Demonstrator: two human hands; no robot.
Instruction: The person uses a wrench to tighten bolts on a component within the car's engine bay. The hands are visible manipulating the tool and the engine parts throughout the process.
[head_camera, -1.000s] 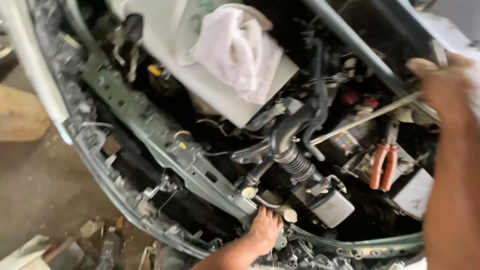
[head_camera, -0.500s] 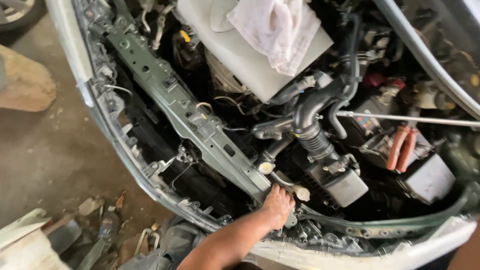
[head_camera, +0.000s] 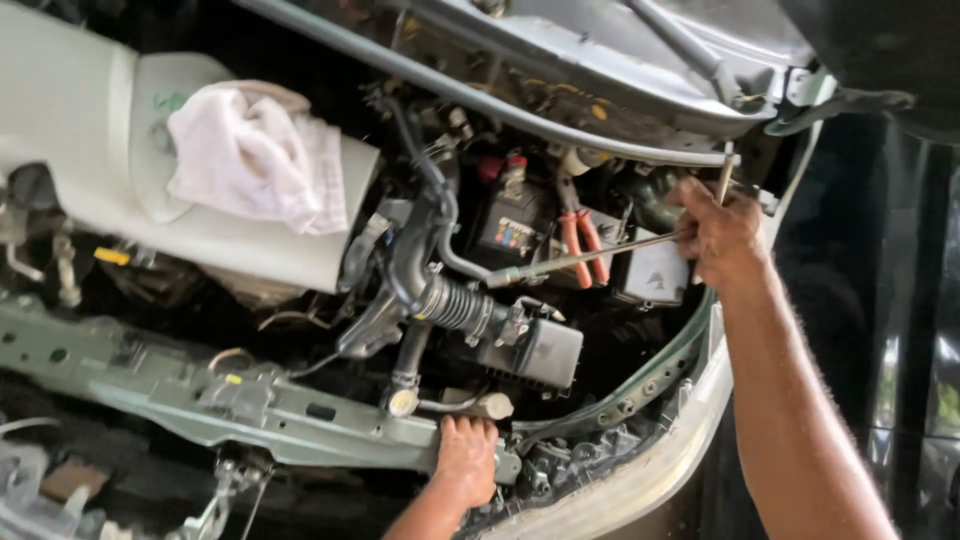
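I look down into an open engine bay. My left hand (head_camera: 466, 461) sits at the bottom middle, fingers curled over the edge of the grey-green front crossmember (head_camera: 300, 425), just below a small white cap (head_camera: 494, 405). My right hand (head_camera: 720, 237) is at the right side, closed around the handle end of a long T-handle wrench (head_camera: 590, 259). The wrench's thin shaft runs left and slightly down. Its socket tip lies by the black ribbed air hose (head_camera: 455, 305), in front of the battery (head_camera: 515, 228).
A white cloth (head_camera: 255, 160) lies on the pale engine cover (head_camera: 80, 150). Orange-handled pliers (head_camera: 580, 245) rest on the battery. A black air box (head_camera: 535, 350) sits below the hose. The raised hood's edge (head_camera: 500, 100) crosses the top; the bumper edge (head_camera: 680, 430) curves at right.
The view has swung right and closer. My right hand has come into view gripping the wrench, whose shaft now points at the hose. My left hand stays on the crossmember.
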